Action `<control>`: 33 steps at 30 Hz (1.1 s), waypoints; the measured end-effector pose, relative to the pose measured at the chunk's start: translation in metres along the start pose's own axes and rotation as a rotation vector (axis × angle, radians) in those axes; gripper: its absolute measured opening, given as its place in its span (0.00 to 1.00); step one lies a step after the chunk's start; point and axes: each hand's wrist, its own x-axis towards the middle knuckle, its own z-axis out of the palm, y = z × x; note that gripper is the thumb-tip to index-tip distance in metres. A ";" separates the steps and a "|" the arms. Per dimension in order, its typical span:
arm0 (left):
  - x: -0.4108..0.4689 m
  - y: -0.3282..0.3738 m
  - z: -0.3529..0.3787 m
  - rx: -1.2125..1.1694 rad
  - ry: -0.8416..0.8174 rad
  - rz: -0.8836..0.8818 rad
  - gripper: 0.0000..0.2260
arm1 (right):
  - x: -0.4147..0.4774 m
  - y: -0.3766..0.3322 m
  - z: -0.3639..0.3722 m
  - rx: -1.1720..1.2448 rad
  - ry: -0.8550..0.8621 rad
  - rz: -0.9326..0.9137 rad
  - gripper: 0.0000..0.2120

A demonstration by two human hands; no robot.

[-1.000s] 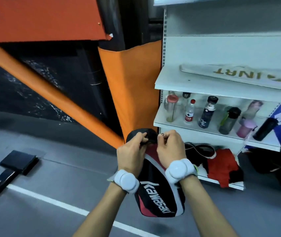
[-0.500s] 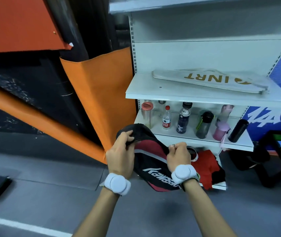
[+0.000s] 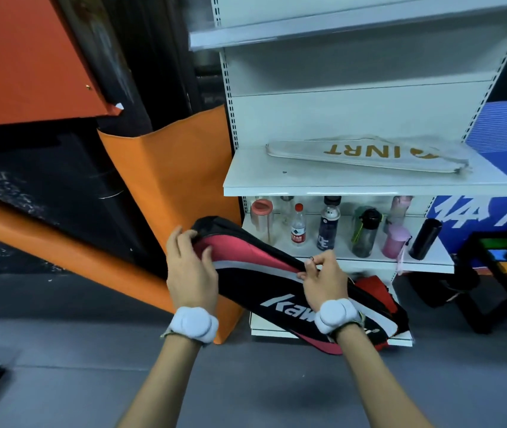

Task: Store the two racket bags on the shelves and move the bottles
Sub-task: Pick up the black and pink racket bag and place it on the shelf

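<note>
Black-and-red bag [image 3: 264,270], held slantwise in front of the bottles [image 3: 329,231], has swung from upright toward level, left hand [image 3: 190,270] gripping its top, right hand [image 3: 323,276] pinching its upper edge, white bag [image 3: 366,154] already shelved.

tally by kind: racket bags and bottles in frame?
Racket bags: 2, the white bag lying on the shelf and the black-and-red bag held by the left hand and right hand.
Bottles on the lower shelf: 8.
Total: 10.
</note>
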 end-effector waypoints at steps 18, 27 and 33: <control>0.000 0.036 0.029 0.458 -0.302 0.834 0.08 | -0.025 -0.026 0.008 -0.001 0.152 -0.098 0.08; 0.027 0.007 0.013 0.451 -0.149 0.604 0.04 | -0.009 0.009 -0.019 -0.027 0.175 -0.019 0.07; 0.036 -0.024 0.009 0.464 -0.090 0.450 0.06 | 0.006 0.017 -0.041 -0.064 0.216 0.041 0.08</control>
